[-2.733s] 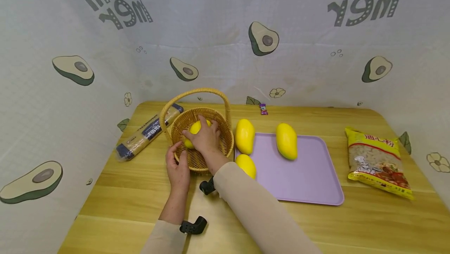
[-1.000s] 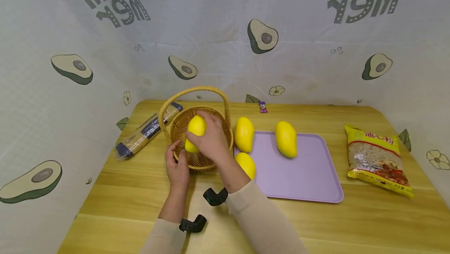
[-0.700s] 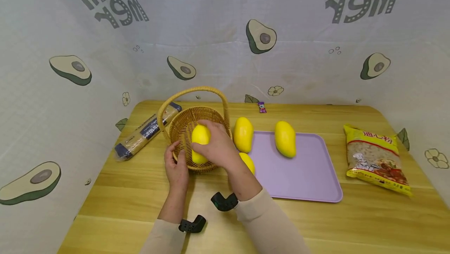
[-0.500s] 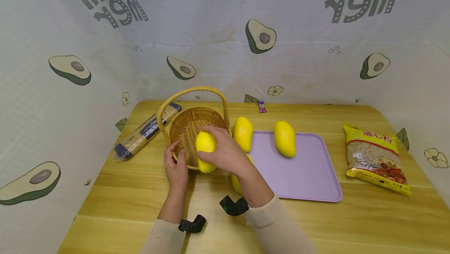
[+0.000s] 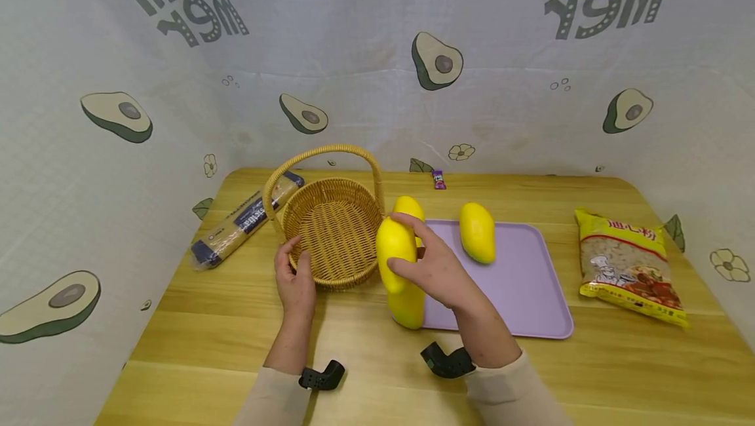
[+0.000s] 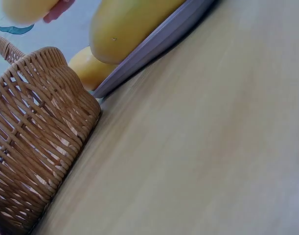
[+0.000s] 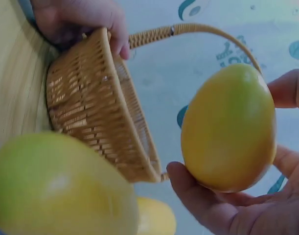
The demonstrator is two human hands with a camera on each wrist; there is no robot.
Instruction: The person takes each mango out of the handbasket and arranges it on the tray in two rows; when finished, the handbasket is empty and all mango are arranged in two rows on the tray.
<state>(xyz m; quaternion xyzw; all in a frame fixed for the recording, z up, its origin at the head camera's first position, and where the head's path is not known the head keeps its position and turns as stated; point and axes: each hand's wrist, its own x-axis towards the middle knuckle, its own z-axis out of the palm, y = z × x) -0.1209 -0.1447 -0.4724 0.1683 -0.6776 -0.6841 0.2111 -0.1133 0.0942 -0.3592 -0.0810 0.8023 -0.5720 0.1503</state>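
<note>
My right hand (image 5: 439, 265) grips a yellow mango (image 5: 394, 246), thumb on one side and fingers on the other. In the right wrist view this mango (image 7: 230, 129) shows a greenish end and is up off the tray. My left hand (image 5: 297, 287) holds the near-left rim of a round wicker basket (image 5: 339, 236), its fingers hooked over the edge. Nothing lies inside the basket, and its arched handle stands up. Below the held mango, a second mango (image 5: 407, 311) lies at the left edge of the lilac tray (image 5: 513, 288). Another mango (image 5: 409, 205) sits behind, partly hidden.
One more mango (image 5: 479, 232) lies on the tray's back edge. A noodle packet (image 5: 244, 223) is left of the basket. To the right lies a yellow bag (image 5: 631, 269) of dry food, and a small purple sweet (image 5: 439, 180) lies at the back beside the patterned curtain (image 5: 354, 52).
My right hand has lifted the mango out of the basket and carried it right, over the tray's left edge. The left hand has stayed on the basket's rim.
</note>
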